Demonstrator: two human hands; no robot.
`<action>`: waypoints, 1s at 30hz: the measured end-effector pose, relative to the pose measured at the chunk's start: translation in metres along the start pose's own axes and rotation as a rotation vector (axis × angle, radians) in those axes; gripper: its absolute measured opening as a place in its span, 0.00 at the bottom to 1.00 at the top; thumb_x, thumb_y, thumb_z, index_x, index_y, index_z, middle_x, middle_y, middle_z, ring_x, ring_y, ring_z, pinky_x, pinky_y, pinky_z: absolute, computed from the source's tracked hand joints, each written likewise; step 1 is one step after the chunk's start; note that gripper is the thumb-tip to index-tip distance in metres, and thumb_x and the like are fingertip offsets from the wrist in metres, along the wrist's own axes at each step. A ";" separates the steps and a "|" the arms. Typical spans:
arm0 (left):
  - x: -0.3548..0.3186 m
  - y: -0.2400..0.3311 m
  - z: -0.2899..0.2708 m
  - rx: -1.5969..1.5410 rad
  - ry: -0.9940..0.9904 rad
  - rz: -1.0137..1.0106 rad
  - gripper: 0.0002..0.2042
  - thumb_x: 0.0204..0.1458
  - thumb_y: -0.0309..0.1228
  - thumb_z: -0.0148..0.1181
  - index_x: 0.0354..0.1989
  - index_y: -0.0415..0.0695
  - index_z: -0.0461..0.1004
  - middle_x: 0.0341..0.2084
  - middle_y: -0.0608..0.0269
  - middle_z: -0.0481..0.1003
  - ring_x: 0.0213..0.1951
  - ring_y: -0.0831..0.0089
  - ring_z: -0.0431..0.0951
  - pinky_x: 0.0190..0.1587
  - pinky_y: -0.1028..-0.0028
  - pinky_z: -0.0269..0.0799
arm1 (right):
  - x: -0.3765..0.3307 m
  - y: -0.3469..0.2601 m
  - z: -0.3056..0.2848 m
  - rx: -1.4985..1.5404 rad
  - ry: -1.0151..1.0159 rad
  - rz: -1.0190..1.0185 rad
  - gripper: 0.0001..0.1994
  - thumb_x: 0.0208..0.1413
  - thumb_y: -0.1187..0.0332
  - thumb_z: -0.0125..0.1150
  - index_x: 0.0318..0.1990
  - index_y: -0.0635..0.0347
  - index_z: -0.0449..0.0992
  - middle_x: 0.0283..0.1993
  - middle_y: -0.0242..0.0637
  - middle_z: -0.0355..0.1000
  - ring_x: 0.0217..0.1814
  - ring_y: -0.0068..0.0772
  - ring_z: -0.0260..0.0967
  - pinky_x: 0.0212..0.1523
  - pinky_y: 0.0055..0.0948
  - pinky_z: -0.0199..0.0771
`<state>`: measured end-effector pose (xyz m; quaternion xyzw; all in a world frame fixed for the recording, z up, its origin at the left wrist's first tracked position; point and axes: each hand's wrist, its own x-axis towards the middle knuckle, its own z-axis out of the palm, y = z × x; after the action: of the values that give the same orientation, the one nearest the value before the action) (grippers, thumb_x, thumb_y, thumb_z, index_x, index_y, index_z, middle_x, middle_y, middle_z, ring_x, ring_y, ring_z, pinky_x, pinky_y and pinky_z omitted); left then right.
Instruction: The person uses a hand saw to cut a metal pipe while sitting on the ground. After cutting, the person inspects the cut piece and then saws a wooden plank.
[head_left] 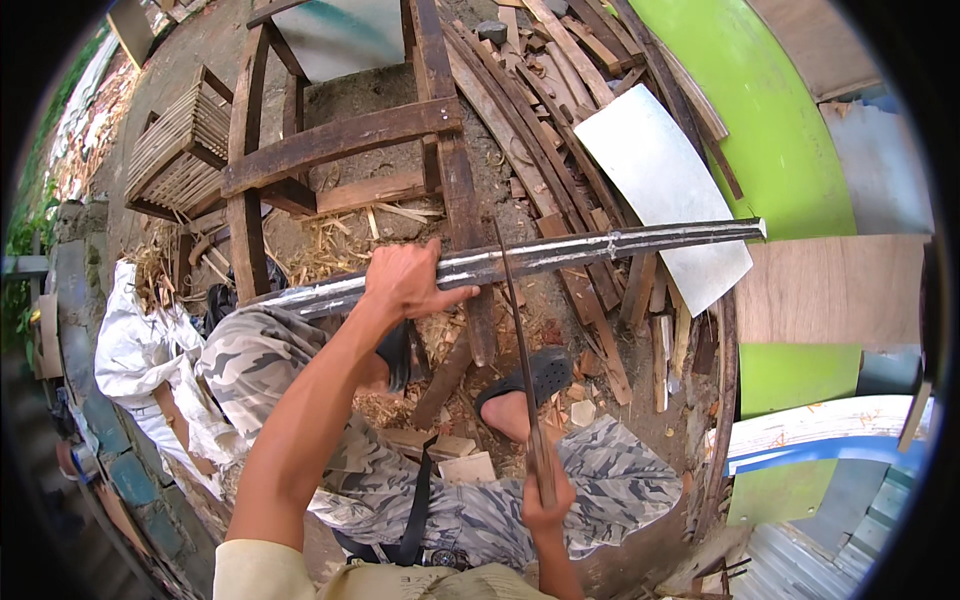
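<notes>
A long dark wooden board (560, 252) with white streaks along it lies across the view, from beside my left knee to the right. My left hand (402, 280) presses down on it, fingers over the far edge and thumb along the near side. In my right hand (548, 500) is the handle of a handsaw (522, 350), its thin blade seen nearly edge-on and pointing away from me. The blade crosses the board just right of my left hand; whether it has cut into the wood I cannot tell. The board passes over a wooden frame (340, 145).
Stacked wooden strips (540, 120) lie at the far right, partly under a pale sheet (650, 170). A slatted wooden piece (175, 145) stands at the far left, above a white sack (140, 340). Green panels (760, 110) line the right side. Shavings and offcuts litter the ground.
</notes>
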<state>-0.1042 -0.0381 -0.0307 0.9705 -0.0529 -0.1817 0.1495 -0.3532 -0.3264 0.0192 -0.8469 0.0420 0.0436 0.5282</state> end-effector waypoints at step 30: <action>0.010 -0.004 -0.004 0.062 -0.040 -0.041 0.46 0.44 0.77 0.53 0.38 0.34 0.77 0.19 0.49 0.78 0.23 0.56 0.80 0.29 0.57 0.74 | 0.134 0.009 0.062 0.015 0.157 -0.241 0.29 0.51 0.77 0.55 0.65 0.67 0.72 0.27 0.48 0.75 0.22 0.28 0.73 0.27 0.30 0.74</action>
<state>-0.0937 -0.0349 -0.0317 0.9717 -0.0418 -0.2024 0.1146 -0.2226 -0.2775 -0.0317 -0.8428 -0.0183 -0.0868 0.5309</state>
